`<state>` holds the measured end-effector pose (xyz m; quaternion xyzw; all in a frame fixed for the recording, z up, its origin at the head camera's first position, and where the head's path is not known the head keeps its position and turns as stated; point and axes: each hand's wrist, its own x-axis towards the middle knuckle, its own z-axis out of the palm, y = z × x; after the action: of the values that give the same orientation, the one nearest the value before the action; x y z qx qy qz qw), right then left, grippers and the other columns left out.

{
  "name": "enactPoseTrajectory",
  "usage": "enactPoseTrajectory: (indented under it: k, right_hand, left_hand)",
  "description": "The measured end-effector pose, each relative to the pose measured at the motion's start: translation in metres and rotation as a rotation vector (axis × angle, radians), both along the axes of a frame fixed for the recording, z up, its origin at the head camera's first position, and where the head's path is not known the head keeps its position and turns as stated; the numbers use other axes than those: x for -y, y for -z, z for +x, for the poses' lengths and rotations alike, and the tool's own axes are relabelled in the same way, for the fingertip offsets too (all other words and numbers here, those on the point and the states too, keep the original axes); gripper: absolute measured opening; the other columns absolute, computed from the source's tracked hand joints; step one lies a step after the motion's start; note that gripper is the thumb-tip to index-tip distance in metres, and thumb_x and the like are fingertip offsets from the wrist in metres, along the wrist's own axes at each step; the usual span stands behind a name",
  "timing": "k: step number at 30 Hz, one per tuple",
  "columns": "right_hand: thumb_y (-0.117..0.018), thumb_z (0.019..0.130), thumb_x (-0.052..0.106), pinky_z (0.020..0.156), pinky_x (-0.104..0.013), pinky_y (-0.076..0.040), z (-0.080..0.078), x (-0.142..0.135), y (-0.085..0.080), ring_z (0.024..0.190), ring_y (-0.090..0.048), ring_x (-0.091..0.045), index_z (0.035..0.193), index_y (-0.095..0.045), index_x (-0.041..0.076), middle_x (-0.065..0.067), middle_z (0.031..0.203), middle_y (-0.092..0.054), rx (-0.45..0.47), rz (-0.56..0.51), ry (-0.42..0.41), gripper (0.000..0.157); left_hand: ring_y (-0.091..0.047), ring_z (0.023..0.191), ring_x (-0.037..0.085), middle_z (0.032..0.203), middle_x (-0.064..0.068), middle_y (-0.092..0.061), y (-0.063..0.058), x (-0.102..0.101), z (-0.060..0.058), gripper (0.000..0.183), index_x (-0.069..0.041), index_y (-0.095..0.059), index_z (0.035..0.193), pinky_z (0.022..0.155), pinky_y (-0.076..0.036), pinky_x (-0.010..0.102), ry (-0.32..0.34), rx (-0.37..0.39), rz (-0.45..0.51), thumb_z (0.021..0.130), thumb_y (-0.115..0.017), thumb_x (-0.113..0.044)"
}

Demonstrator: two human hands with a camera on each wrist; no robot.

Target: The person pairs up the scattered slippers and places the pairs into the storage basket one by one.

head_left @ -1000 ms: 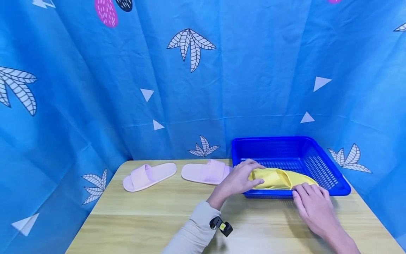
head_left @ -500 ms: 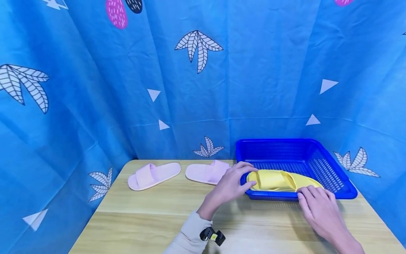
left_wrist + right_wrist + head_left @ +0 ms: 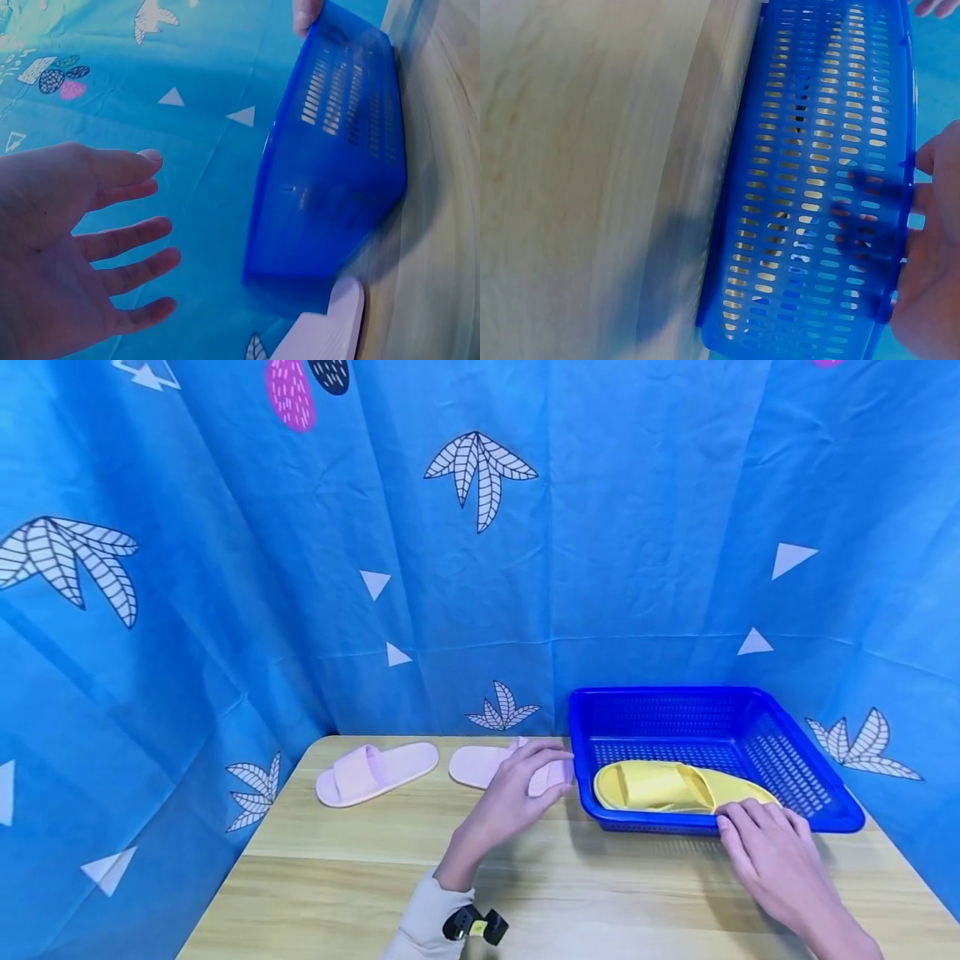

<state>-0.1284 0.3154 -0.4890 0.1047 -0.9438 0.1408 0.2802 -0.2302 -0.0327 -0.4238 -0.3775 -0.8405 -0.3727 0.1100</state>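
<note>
My left hand (image 3: 510, 793) hovers between the basket and a pink slipper, which it partly hides in the head view. Its fingers are spread and hold nothing, as the left wrist view shows from the palm side. A yellow slipper (image 3: 663, 787) lies along the near side inside a blue plastic basket (image 3: 652, 697), toe to the left. My right hand (image 3: 772, 856) grips the basket's front rim, fingers curled over it beside the slipper's heel. Whether those fingertips touch the heel is hidden. In the right wrist view, the hand's shadow falls on the basket's slotted wall (image 3: 810, 180).
Two pink slippers, a left one (image 3: 375, 772) and a partly hidden one (image 3: 474, 766), lie toward the back of the wooden table (image 3: 360, 877). Behind the table hangs a blue patterned curtain (image 3: 637, 527). A black strap device (image 3: 474, 927) is on my left wrist.
My left hand has let go of the yellow slipper's toe and moved left, out of the basket. The right hand stays at the rim. The head view has shifted slightly.
</note>
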Motion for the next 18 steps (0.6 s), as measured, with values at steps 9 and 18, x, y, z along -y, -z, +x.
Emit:
enactPoseTrajectory:
  k: [9, 18]
  right_hand:
    - [-0.055, 0.104, 0.018, 0.090, -0.060, -0.033, -0.001, 0.003, -0.006, 0.103, -0.057, -0.039, 0.106, -0.069, 0.011, -0.010, 0.103, -0.067, 0.035, 0.015, -0.004, 0.016]
    - [-0.058, 0.103, 0.019, 0.087, -0.061, -0.034, 0.004, 0.004, -0.009, 0.100, -0.060, -0.038, 0.105, -0.071, 0.012, -0.009, 0.102, -0.069, 0.058, 0.016, 0.007, 0.015]
  left_hand:
    - [-0.052, 0.135, 0.020, 0.139, 0.004, -0.060, 0.003, 0.032, -0.001, 0.039, -0.011, -0.068, 0.133, 0.113, -0.039, 0.048, -0.054, -0.002, 0.051, 0.095, -0.075, -0.017]
    - [-0.053, 0.134, 0.023, 0.140, 0.007, -0.060, -0.005, 0.052, -0.001, 0.041, -0.012, -0.066, 0.134, 0.109, -0.041, 0.052, -0.126, -0.047, 0.039, 0.095, -0.076, -0.021]
